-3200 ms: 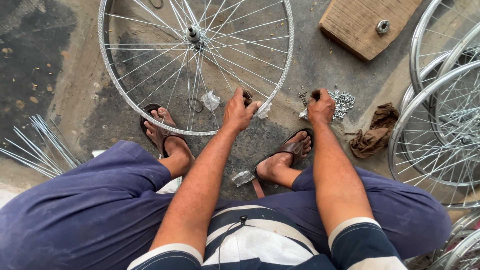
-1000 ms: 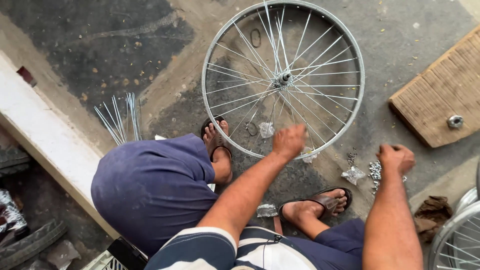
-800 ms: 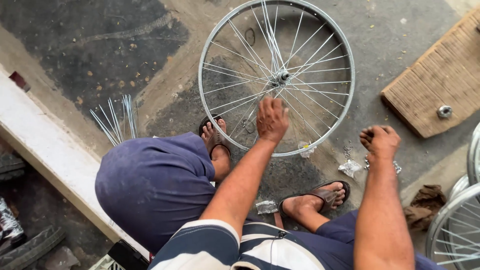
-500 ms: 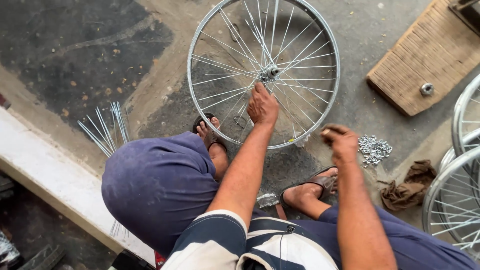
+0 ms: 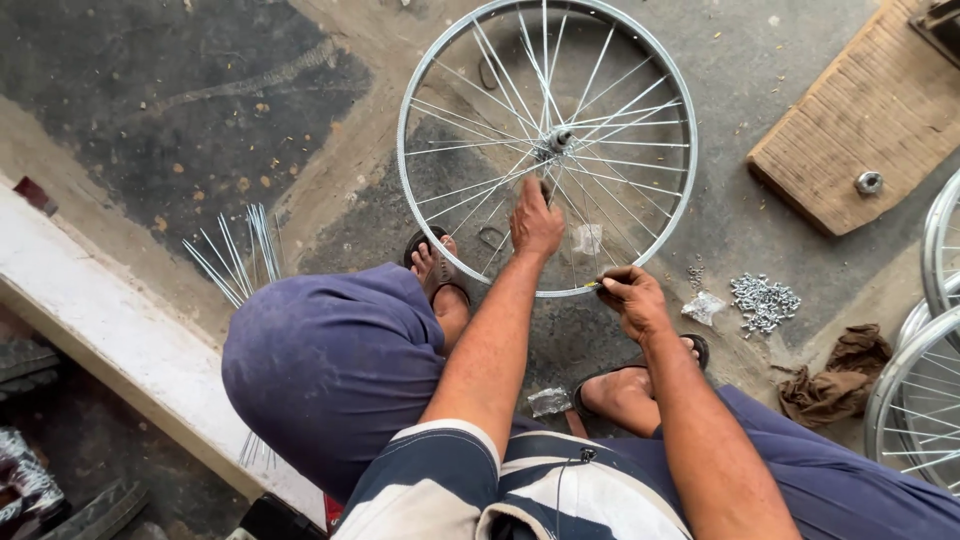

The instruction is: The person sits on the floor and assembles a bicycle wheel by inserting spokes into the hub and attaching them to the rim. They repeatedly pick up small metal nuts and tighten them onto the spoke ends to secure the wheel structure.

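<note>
A silver bicycle wheel rim (image 5: 415, 100) with thin spokes and a central hub (image 5: 558, 140) lies flat on the concrete floor in front of me. My left hand (image 5: 535, 222) reaches inside the rim and pinches a spoke just below the hub. My right hand (image 5: 630, 300) sits at the rim's near edge, fingers closed on a small brass-coloured nipple against the rim. My sandalled feet (image 5: 440, 275) rest just below the wheel.
A pile of small metal nipples (image 5: 765, 300) lies right of the wheel. Loose spokes (image 5: 240, 255) lie at left beside a white ledge (image 5: 110, 370). A wooden board with a nut (image 5: 868, 182) is top right. More wheels (image 5: 915, 400) and a brown rag (image 5: 830, 375) lie at right.
My left hand has moved from the rim's near edge up toward the hub. My right hand has come left from the nipple pile to the rim.
</note>
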